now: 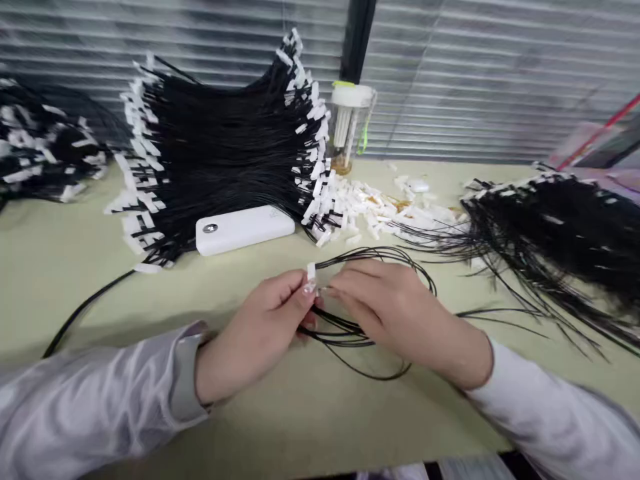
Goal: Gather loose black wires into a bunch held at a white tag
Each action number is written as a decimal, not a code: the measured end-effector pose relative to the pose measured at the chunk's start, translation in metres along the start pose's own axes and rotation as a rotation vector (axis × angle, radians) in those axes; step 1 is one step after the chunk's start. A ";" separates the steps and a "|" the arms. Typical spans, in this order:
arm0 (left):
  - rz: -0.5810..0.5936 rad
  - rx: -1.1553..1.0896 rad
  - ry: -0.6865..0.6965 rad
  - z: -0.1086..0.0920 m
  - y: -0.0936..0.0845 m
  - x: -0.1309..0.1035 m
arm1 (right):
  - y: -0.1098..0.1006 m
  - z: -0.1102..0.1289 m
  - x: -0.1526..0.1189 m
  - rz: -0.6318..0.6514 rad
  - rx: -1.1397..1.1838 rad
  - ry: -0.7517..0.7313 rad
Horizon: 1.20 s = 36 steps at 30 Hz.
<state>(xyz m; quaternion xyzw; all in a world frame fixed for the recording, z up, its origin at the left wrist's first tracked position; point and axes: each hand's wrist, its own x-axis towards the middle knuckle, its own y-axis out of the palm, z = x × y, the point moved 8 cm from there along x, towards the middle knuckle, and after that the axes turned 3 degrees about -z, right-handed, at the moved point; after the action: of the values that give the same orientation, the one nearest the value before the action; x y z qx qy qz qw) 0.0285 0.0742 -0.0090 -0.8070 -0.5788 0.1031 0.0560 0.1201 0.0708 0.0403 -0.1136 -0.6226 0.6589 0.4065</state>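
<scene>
My left hand (260,327) pinches a small white tag (311,272) at the end of a thin black cord loop (400,257) that lies on the pale green table (75,267). My right hand (395,313) meets it fingertip to fingertip and pinches the same cord just right of the tag. The cord's loops run under and behind my right hand. Both wrists are in light sleeves.
A big pile of black cords with white tags (225,153) lies behind, a white power bank (243,229) against it. Loose white tags (385,210) are scattered mid-table. Untagged black cords (560,240) lie right; another tagged pile (40,153) far left; a clear bottle (350,127) stands at back.
</scene>
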 end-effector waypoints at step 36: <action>-0.188 -0.230 -0.050 0.009 -0.016 0.008 | -0.042 -0.026 0.002 -0.198 -0.601 0.034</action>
<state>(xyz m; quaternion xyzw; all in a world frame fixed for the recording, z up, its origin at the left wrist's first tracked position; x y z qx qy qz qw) 0.0140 0.0869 -0.0153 -0.7475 -0.6610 0.0503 -0.0419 0.1522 0.0865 0.0739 -0.1784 -0.7906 0.4007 0.4272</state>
